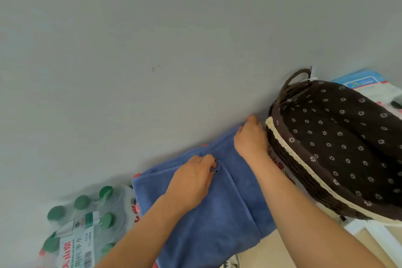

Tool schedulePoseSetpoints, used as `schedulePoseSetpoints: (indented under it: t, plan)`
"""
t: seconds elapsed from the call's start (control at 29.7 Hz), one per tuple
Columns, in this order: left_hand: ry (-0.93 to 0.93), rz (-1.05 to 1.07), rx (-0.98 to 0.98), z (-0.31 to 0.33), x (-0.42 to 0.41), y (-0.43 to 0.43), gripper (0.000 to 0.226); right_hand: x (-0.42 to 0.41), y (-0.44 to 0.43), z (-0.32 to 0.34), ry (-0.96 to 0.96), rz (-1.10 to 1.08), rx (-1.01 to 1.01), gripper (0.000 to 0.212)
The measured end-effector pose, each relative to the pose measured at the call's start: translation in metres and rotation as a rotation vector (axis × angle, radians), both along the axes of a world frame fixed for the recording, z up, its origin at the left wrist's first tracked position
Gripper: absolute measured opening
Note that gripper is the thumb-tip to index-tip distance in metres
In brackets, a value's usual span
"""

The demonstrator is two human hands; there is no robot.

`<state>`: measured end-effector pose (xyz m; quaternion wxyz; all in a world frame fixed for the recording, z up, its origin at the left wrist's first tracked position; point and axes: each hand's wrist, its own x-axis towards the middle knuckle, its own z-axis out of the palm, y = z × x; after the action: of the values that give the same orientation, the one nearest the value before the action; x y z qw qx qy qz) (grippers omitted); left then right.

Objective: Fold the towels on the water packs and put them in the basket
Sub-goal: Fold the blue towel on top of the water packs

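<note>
A blue towel lies spread over a water pack against the grey wall, partly folded with one layer over another. My left hand rests on the towel's middle and pinches its small hanging loop and edge. Further back, my right hand presses on the towel's far corner, right beside the basket. The dark wicker basket, lined with brown flowered cloth and cream lace trim, stands to the right of the towel. I see nothing inside it.
A shrink-wrapped pack of green-capped water bottles stands at the lower left. Behind the basket lie a blue and white package and other items. A white frame and beige floor show under the basket.
</note>
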<state>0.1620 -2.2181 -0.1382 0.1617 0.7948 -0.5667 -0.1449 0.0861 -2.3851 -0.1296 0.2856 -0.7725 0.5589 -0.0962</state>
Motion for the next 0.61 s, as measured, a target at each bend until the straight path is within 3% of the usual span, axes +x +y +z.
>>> schedulePoseSetpoints:
  t: [0.17,0.34,0.54,0.61]
  plan:
    - [0.049,-0.002,-0.003,0.002,0.002,-0.003,0.011,-0.006,0.001,0.009,-0.123,-0.033,-0.058,0.037]
    - [0.123,0.052,-0.081,0.008,0.007,-0.009,0.009,-0.014,0.003,0.013,-0.104,0.032,0.07,0.043]
    - [0.031,-0.008,-0.205,0.039,0.004,-0.022,0.026,-0.036,0.017,0.037,-0.163,0.282,-0.037,0.019]
    - [0.127,-0.028,-0.222,0.054,-0.001,-0.027,0.022,-0.043,0.021,0.048,-0.207,0.35,-0.083,0.016]
